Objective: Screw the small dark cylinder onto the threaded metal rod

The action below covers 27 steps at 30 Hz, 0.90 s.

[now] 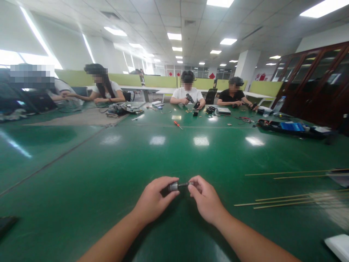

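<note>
Over the green tabletop [131,160], my left hand [156,198] is closed around a short grey metal cylinder [173,186]. A thin dark shaft [183,185] runs out of the cylinder toward the right. At the shaft's far end, my right hand [205,200] pinches a small silvery tip with thumb and forefinger. The two hands face each other, with the piece held roughly level between them. Part of the cylinder is hidden inside my left palm, and its exact kind cannot be told.
Several thin yellowish rods [272,202] lie at the right. A white object [338,245] sits at the lower right corner. Farther off are an orange screwdriver [178,124], a black tray [294,131] with tools, and a bottle [279,105]. Several people sit across the table.
</note>
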Motion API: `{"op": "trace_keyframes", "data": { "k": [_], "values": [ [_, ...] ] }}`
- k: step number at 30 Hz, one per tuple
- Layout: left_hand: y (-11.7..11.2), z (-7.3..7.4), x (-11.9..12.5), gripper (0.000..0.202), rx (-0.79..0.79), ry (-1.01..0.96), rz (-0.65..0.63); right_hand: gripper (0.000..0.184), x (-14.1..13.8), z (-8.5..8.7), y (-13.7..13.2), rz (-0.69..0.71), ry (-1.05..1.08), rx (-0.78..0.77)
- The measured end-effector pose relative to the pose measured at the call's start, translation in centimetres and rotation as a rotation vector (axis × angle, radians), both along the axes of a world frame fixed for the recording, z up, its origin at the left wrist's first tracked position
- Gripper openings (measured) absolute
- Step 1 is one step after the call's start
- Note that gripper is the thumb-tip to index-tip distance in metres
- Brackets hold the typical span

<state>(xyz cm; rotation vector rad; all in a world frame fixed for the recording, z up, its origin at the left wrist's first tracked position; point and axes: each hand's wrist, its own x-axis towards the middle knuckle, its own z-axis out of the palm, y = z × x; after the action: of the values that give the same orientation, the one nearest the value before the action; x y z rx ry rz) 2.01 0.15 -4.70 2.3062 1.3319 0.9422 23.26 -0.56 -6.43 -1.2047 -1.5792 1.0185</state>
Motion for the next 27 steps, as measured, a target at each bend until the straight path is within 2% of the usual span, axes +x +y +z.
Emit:
{"op": "trace_keyframes", "data": {
  "k": [27],
  "values": [
    [0.38,0.04,-0.45,0.028,0.048,-0.053,0.018,0.017,0.04,0.43,0.25,-0.035,0.137,-0.080]
  ]
}}
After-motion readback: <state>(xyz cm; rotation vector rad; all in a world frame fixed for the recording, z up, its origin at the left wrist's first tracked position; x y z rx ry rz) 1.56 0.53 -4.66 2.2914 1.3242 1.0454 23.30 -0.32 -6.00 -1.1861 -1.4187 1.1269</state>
